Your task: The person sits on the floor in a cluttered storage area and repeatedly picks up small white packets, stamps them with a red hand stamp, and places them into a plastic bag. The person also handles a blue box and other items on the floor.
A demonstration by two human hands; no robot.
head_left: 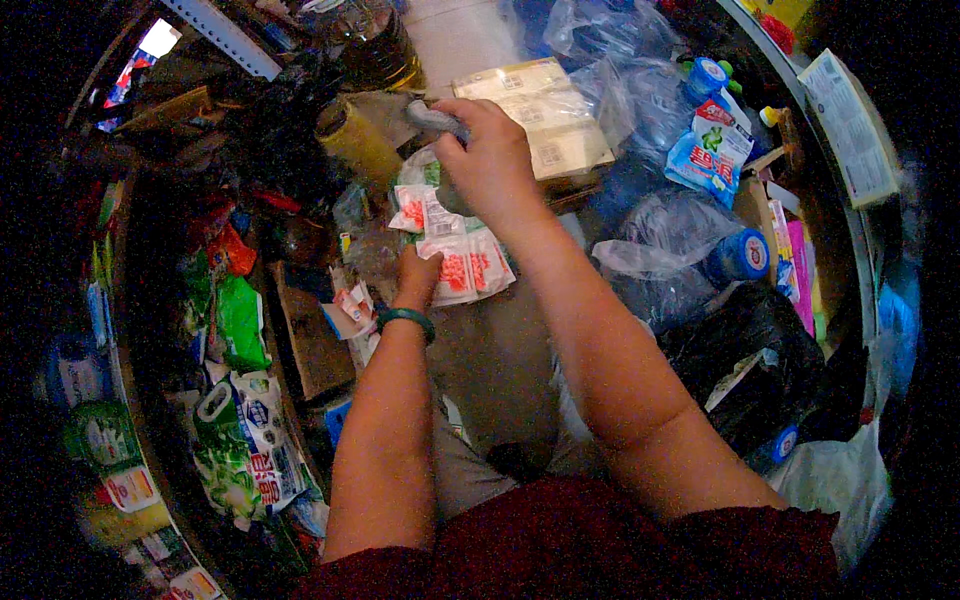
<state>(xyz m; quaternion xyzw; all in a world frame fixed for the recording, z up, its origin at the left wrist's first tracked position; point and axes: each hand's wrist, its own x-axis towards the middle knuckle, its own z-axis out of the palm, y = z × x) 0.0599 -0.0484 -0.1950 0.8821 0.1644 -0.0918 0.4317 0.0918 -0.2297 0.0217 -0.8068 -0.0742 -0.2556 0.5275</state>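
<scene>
- Wearing a dark red, short-sleeved fabric top point(570, 545), with both bare forearms stretched forward from the lower edge.
- Bordered on the right by a large clear plastic bottle with a round blue cap point(735, 255), wrapped in thin see-through film.
- Flanked, just below that bottle, by a crumpled black plastic bag point(770, 325).
- Facing, just beyond the right hand point(488, 160), a cream rectangular block of packages under clear film point(535, 110).
- Lined at lower left with green-and-white glossy plastic bags point(255, 450).
- Handling flat white plastic packs with orange-red print point(465, 262), in the middle, below the right hand and nearer than the cream block.
- Placed near a yellow cylindrical roll point(355, 140), to the left of the right hand.
- Touching the packs' lower left edge with the left hand point(420, 275); cannot tell how far its partly hidden fingers close.
- Wearing a dark green ring-shaped bangle point(408, 322) on the left wrist.
- Gripping a pale grey, rounded thing point(432, 117) between the right thumb and curled fingers; cannot tell its material.
</scene>
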